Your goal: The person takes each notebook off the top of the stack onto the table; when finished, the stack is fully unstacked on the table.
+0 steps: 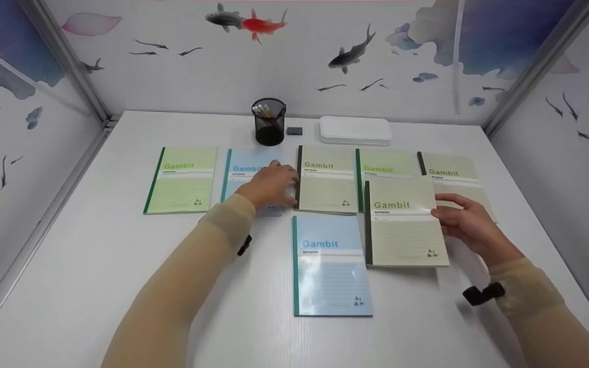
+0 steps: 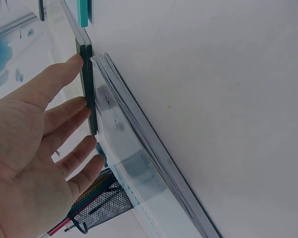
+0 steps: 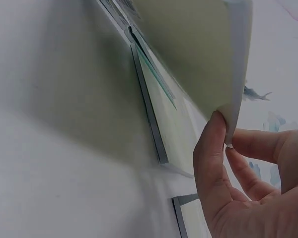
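Observation:
Five Gambit notebooks lie in a row on the white table. My left hand rests flat on the second one, a blue notebook, with straight fingers touching the dark spine of the olive notebook beside it. My right hand pinches the right edge of another olive notebook, between thumb and fingers. That notebook hangs tilted above the table, over the green notebook in the row. A second blue notebook lies flat in front.
A black mesh pen cup, a grey eraser and a white flat box stand at the back. A light green notebook ends the row on the left, a beige one on the right. Painted booth walls close three sides.

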A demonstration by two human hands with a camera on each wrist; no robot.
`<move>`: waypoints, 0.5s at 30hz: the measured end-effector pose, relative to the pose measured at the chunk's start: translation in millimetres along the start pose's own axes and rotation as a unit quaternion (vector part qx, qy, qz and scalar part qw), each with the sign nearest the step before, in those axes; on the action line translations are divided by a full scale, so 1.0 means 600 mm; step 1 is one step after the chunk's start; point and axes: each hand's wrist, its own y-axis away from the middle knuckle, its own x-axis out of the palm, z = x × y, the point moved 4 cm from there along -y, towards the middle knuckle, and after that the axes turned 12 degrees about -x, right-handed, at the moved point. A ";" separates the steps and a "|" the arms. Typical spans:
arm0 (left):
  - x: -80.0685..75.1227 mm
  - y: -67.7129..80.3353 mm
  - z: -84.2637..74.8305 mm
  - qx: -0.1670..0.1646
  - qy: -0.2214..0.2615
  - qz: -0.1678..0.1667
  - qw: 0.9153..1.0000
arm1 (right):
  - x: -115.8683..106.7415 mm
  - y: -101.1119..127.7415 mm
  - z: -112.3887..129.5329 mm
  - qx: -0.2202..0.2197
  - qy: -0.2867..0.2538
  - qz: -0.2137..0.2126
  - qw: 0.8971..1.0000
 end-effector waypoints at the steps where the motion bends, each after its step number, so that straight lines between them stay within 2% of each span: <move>1: 0.000 0.000 0.000 -0.002 0.006 0.001 1.000 | -0.003 0.006 -0.002 0.002 0.004 0.002 1.000; 7: 0.001 0.001 -0.001 -0.013 0.032 0.009 0.999 | -0.014 0.035 -0.010 0.010 0.016 0.016 1.000; 15: 0.001 0.001 0.001 -0.025 0.037 0.009 0.999 | -0.018 0.063 -0.018 0.020 0.048 0.035 0.998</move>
